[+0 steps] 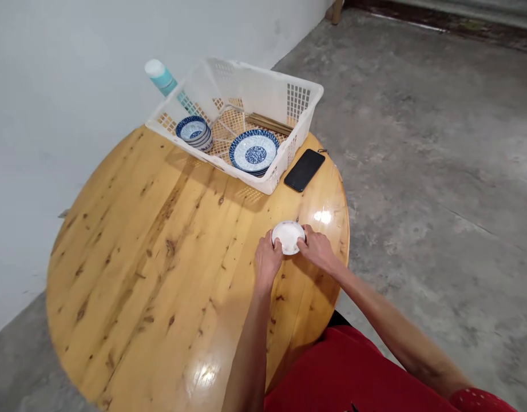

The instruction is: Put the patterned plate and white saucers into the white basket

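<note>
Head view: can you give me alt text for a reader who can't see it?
Both hands, left hand and right hand, grip a small white dish on a round wooden table. Behind it a white basket holds blue-patterned plates and bowls; a black phone lies beside it.

A round wooden table (160, 246) stands on a grey concrete floor (439, 171) beside a pale wall (52, 86). At its far edge sits a white plastic basket (304, 100) holding a stack of small blue-patterned bowls (194, 131), a stack of blue-patterned plates (253, 151) and some chopsticks (267, 122), with a teal bottle (162, 77) leaning just behind it. A black phone (304, 169) lies flat on the table just beside the basket.
</note>
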### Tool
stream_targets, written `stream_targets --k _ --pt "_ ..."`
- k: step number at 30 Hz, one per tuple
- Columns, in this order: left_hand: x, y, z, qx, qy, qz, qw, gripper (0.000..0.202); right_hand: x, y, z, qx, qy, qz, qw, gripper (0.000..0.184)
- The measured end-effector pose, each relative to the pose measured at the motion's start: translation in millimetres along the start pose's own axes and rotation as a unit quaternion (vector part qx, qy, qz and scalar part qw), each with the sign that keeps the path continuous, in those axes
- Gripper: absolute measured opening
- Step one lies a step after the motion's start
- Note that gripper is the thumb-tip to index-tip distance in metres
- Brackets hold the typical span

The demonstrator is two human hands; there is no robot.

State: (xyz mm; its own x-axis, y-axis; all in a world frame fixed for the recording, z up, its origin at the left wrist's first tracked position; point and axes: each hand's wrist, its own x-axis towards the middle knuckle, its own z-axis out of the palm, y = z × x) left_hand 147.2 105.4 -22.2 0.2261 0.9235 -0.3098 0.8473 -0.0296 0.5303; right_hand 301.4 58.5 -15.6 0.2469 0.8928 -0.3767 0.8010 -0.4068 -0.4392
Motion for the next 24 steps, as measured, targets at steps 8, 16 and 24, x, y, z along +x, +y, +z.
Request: stream_targets --k 8,16,24 --pt "3.8 4.3 -4.3 0.013 -0.009 -0.01 1.0 0.049 6.5 1.9 1.7 -0.014 -0.012 -0.015 1.0 0.052" --pt "6.4 -1.1 -3.6 -0.012 0.015 -0.023 1.0 0.05 9.7 2.4 2.7 -0.04 -0.031 -0.013 0.999 0.046" --pt "14.4 -16.1 16.9 -0.238 -0.017 -0.018 0.971 0.041 15.6 12.1 23.8 0.283 -0.057 -0.018 0.957 0.027"
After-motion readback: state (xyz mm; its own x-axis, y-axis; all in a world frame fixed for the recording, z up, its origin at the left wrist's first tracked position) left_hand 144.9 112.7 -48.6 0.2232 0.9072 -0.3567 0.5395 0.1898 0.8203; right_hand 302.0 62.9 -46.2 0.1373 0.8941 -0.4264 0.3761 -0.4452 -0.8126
